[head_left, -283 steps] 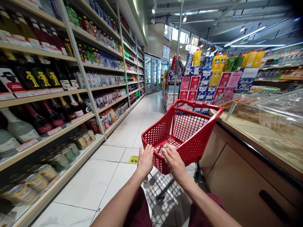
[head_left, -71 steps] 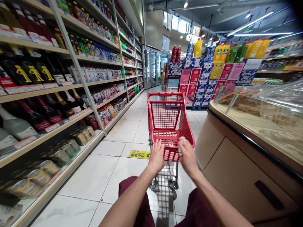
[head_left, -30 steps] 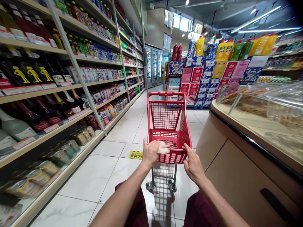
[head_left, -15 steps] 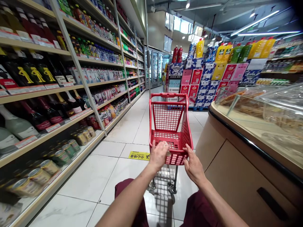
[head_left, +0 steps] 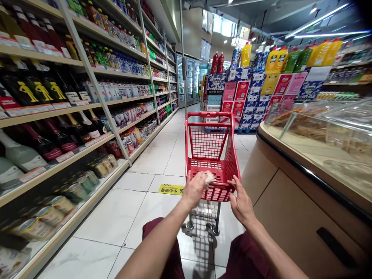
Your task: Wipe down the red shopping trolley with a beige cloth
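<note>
A small red plastic shopping cart (head_left: pixel 213 147) stands on the tiled aisle floor just ahead of me. My left hand (head_left: pixel 195 188) is closed on a crumpled white cloth (head_left: pixel 208 177) and presses it against the cart's near rim. My right hand (head_left: pixel 240 199) rests on the near right corner of the rim, fingers curled over the edge. The basket looks empty through its mesh. My dark red trouser legs show at the bottom.
Long shelves (head_left: pixel 58 112) of bottles and cans run along the left. A curved counter (head_left: pixel 293 182) with a clear food case (head_left: pixel 325 128) stands close on the right. Stacked drink boxes (head_left: pixel 252 97) and fridges (head_left: pixel 188 83) lie ahead. A yellow floor sticker (head_left: pixel 171 189) sits left of the cart.
The cloth went from my right hand to my left about a second ago. Since then my left hand has shifted it right along the rim; my right hand stays on the corner.
</note>
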`<state>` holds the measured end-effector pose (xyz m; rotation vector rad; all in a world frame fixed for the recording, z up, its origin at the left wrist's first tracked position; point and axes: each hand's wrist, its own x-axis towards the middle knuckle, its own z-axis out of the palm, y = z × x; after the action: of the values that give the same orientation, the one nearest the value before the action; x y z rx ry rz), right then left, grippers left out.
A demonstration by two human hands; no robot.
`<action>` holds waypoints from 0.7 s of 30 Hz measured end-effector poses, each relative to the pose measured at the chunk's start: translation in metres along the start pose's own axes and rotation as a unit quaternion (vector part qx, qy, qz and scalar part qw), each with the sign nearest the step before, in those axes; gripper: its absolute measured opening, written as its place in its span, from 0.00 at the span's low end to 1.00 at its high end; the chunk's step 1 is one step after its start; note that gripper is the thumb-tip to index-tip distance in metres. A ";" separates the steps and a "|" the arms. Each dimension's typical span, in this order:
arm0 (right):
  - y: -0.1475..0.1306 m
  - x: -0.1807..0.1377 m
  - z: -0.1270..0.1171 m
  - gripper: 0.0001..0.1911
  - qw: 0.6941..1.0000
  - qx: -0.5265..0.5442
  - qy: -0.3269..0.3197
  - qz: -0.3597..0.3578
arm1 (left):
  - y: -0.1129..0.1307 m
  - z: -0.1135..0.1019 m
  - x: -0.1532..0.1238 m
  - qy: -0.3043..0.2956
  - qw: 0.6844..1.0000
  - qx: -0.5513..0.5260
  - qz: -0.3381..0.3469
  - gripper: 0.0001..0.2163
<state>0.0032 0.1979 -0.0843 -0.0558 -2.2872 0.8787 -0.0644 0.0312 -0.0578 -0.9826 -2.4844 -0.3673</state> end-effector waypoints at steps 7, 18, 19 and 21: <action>-0.008 0.005 0.008 0.31 1.000 0.023 -0.001 0.021 | 0.025 0.013 0.016 0.016 1.000 -0.016 0.015 0.14; -0.008 -0.003 0.007 0.30 0.999 0.038 0.003 0.009 | 0.012 -0.008 0.011 0.023 0.999 -0.018 -0.046 0.12; -0.006 -0.004 0.006 0.30 0.999 0.035 0.008 0.006 | 0.020 -0.003 0.013 0.018 0.999 -0.027 -0.013 0.12; -0.002 -0.006 0.004 0.29 0.999 0.027 0.018 0.002 | 0.025 0.001 0.014 0.007 0.999 -0.039 0.032 0.12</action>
<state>0.0055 0.1924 -0.0887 -0.0508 -2.2299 0.9341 -0.0568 0.0573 -0.0493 -1.0848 -2.4352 -0.4505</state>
